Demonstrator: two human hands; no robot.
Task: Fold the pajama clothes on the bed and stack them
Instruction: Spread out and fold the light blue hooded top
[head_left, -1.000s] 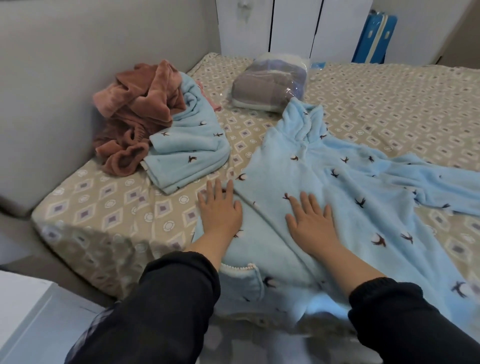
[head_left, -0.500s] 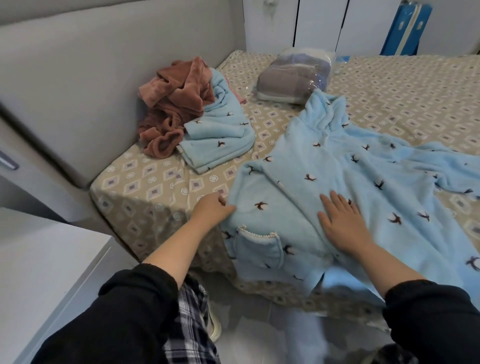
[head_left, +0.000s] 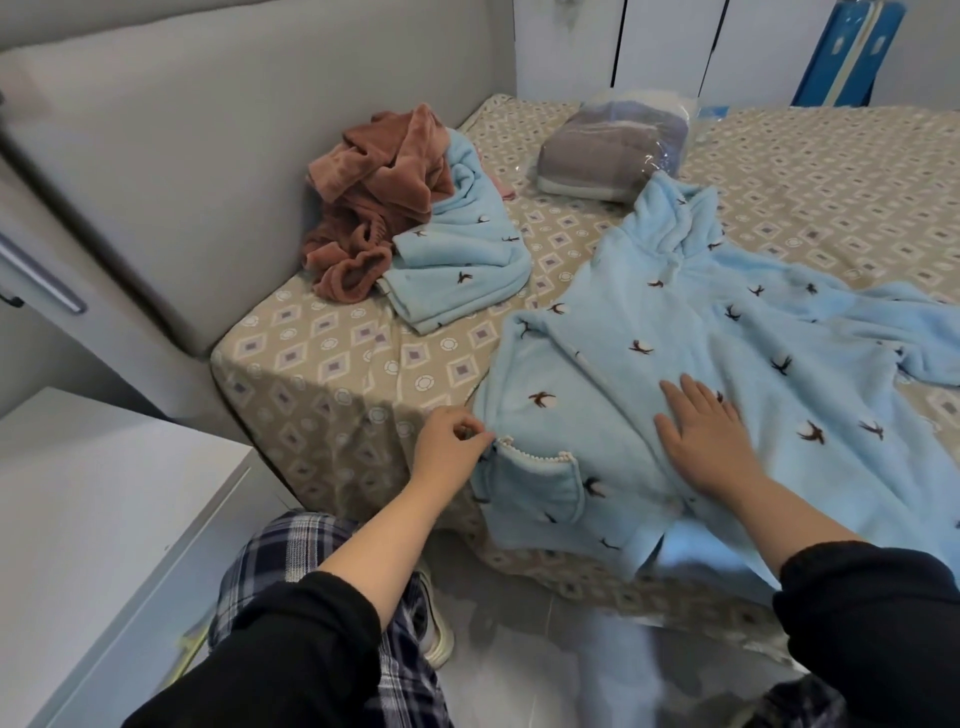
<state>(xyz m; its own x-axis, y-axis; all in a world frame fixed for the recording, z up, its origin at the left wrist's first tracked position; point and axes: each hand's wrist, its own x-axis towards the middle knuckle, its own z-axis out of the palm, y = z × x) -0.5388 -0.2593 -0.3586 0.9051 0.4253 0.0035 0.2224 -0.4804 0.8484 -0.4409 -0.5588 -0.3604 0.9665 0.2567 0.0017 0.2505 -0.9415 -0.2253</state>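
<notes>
A light blue fleece pajama top (head_left: 623, 364) with small brown bird prints lies spread on the bed (head_left: 322, 353), its hem and pocket hanging over the near edge. My left hand (head_left: 452, 447) pinches the top's left edge just above the pocket. My right hand (head_left: 701, 436) lies flat with straight fingers on the middle of the top. Folded light blue pajama pants (head_left: 457, 265) sit further left on the bed. A rumpled brown fleece garment (head_left: 379, 208) lies against them by the headboard.
A plastic-wrapped grey bundle (head_left: 613, 145) sits beyond the top's collar. A grey padded headboard (head_left: 208, 156) bounds the bed at left. A white cabinet (head_left: 93, 519) stands at lower left. White wardrobe doors (head_left: 665, 47) and a blue suitcase (head_left: 841, 52) are at the back.
My left hand slid off the top's surface to its left edge and closed into a pinch there. My right hand stayed flat on the fabric. The view swung left.
</notes>
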